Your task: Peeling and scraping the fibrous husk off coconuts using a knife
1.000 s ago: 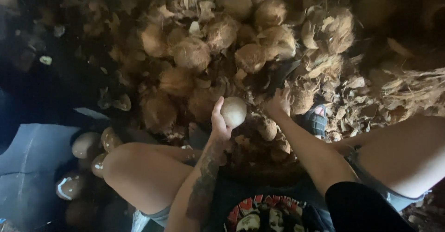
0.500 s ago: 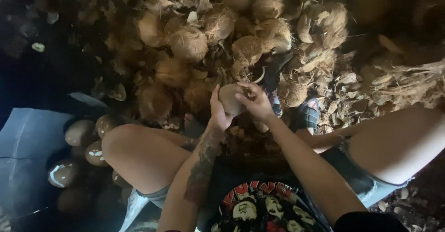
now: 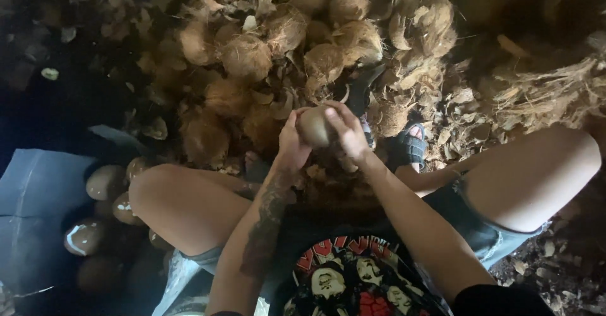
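I sit with my knees apart in front of a big pile of husked coconuts. A round, peeled, pale brown coconut (image 3: 314, 126) is held between both hands at the middle of the view. My left hand (image 3: 291, 140) grips its left side. My right hand (image 3: 347, 133) covers its right side and top, with a dark curved blade tip (image 3: 346, 95) showing just above the fingers; how it is held is hidden.
A pile of fibrous coconuts (image 3: 252, 57) and loose husk fills the far side. Several peeled coconuts (image 3: 104, 182) lie beside my left knee next to a blue sheet (image 3: 38, 190). A sandalled foot (image 3: 407, 145) rests among husk scraps on the right.
A second ago my left hand alone held the coconut up while my right hand reached into the pile. The right hand has come back onto the coconut, and both hands now hold it lower.
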